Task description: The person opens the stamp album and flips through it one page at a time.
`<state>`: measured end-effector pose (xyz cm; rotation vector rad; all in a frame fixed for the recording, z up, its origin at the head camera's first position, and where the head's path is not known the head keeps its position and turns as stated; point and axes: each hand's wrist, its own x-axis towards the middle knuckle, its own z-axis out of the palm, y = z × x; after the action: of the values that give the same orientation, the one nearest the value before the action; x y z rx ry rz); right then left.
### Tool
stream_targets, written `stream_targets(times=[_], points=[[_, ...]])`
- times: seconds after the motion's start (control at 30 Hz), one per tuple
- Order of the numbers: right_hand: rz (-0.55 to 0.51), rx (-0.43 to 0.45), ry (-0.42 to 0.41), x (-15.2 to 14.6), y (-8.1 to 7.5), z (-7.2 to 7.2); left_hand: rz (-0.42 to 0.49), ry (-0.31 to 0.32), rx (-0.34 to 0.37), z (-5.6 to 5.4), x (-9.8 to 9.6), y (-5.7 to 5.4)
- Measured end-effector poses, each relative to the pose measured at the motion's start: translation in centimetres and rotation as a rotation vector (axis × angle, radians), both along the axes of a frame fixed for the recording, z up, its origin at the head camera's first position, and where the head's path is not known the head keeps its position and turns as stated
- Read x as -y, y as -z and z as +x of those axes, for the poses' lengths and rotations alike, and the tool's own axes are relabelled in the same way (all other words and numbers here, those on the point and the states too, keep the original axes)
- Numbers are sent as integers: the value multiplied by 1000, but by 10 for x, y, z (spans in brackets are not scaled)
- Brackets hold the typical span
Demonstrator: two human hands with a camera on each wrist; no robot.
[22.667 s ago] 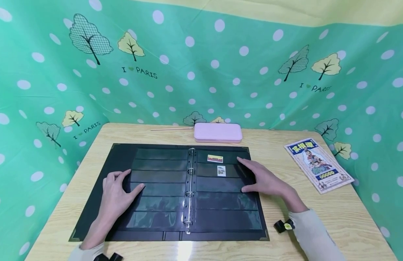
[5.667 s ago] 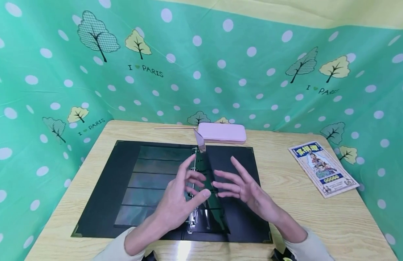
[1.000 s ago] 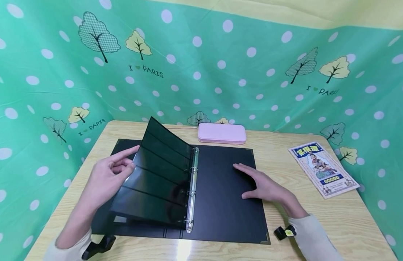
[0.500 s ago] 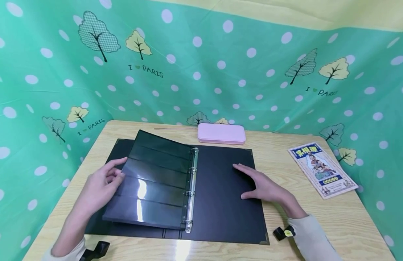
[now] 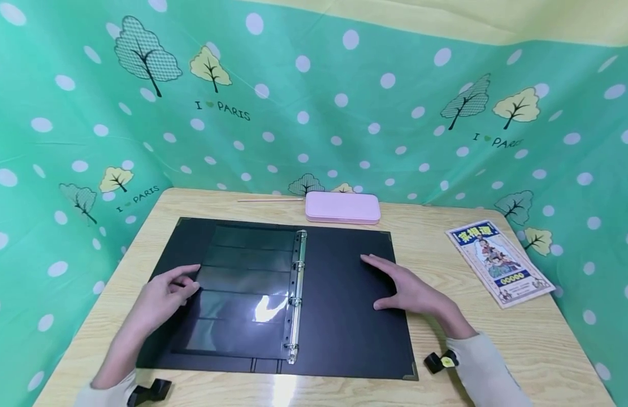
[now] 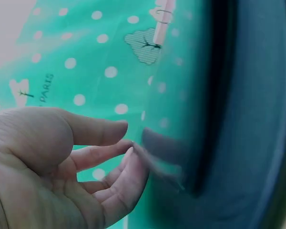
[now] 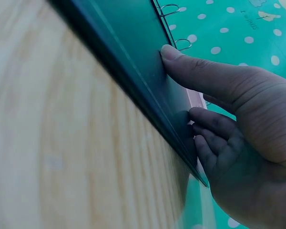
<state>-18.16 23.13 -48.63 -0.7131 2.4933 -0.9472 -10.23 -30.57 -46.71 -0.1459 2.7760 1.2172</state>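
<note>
A black ring-bound stamp album [image 5: 344, 339] lies spread on the table. Its pages, black with clear pocket strips, are all on the left of the metal rings [image 5: 298, 299]. The top page [image 5: 242, 277] lies nearly flat. My left hand [image 5: 158, 299] is at this page's outer edge, fingers loosely bent; in the left wrist view its fingertips [image 6: 133, 157] are right at the sheet edge, the thumb a little apart. My right hand [image 5: 410, 288] rests on the bare inside of the right cover, thumb and fingers spread. No stamps show on the upper page.
A pink case [image 5: 342, 207] stands behind the album, with a thin stick [image 5: 270, 199] beside it on the left. A printed booklet [image 5: 499, 264] lies at the right. A green dotted cloth [image 5: 303, 113] encloses the table [image 5: 476, 328] behind and at the sides.
The raised page has swung down to the left, and my left hand lowered with it. Much earlier, two stamps showed on a right-hand page; that side now shows bare cover. My right hand stays put.
</note>
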Motion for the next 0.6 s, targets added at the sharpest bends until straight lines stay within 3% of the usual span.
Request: stream_targets(times=[0.2, 0.47, 0.6], points=[[-11, 6, -8, 1, 0, 0, -27, -14, -21, 0, -1, 9], [-11, -1, -5, 0, 1, 1, -133, -60, -165, 2, -7, 18], [-11, -2, -11, 0, 1, 1, -183, -63, -176, 4, -10, 20]])
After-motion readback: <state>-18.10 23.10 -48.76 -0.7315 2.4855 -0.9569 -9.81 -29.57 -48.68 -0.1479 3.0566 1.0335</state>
